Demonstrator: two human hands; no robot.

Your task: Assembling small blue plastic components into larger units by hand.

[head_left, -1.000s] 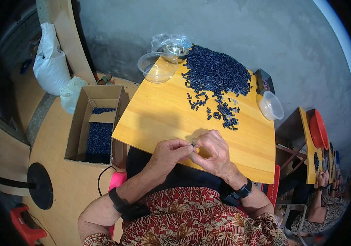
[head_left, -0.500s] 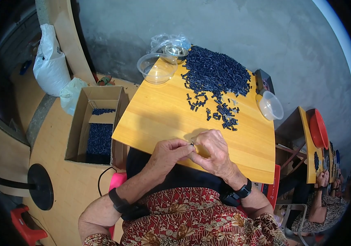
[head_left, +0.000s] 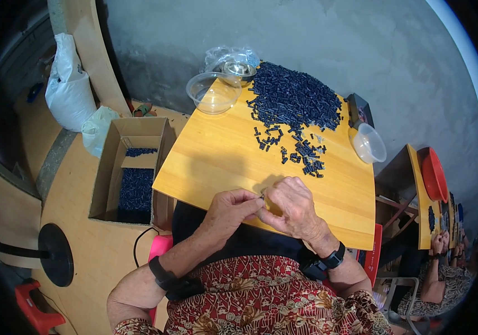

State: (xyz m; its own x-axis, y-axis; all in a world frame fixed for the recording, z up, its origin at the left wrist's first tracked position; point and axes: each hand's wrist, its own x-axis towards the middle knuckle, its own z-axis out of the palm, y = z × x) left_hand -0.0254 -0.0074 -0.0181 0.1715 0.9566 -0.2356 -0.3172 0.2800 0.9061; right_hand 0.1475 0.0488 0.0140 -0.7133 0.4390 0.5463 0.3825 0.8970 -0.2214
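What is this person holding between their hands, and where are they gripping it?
A tiny part, pinched between the fingertips of the left hand and right hand above the wooden table. It is too small to tell which end is gripped.

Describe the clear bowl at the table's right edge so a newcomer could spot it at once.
Start at the yellow wooden table and its dark pile of parts. Right of the pile, past a small dark box, the bowl overhangs the right edge. Unlike the left bowl, it sits tilted and alone.

Dark blue parts [head_left: 295,100] heap on a yellow wooden table [head_left: 216,156]; red floral-patterned garment [head_left: 261,296], red basin [head_left: 434,174].
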